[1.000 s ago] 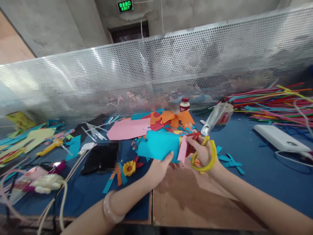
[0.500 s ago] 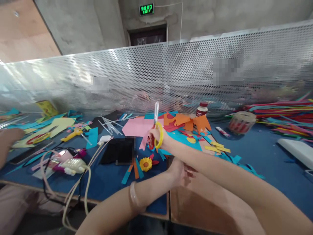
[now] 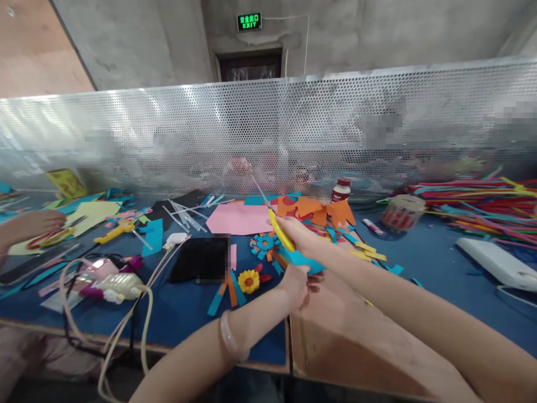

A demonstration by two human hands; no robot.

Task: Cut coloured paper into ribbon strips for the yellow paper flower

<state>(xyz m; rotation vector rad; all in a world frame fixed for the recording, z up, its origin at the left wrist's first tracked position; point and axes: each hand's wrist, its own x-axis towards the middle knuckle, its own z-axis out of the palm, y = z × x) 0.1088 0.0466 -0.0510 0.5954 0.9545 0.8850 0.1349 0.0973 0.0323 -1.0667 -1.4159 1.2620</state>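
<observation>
Yellow-handled scissors (image 3: 280, 228) point up and away, held in my right hand (image 3: 296, 234), whose fingers wrap the handles. My left hand (image 3: 298, 282), with a clear bangle on its wrist, is closed on a piece of blue paper (image 3: 308, 261) just below the right hand. On the table to the left of my hands lie a blue and orange paper flower (image 3: 265, 245) and a yellow flower (image 3: 249, 281) with red petals. A large pink sheet (image 3: 239, 218) lies behind them.
Orange paper (image 3: 310, 207), a bottle (image 3: 340, 190), a tape roll (image 3: 403, 212) and a glue stick (image 3: 373, 226) lie behind and right. A dark tablet (image 3: 200, 259), cables and a glue gun (image 3: 115, 232) are left. Another person's hand (image 3: 37, 226) is far left.
Blue paper now shows in my left hand. The scissors have turned, their tips swinging left. The blue and orange flower has come into view. The other person's hand has moved toward the red and yellow scissors.
</observation>
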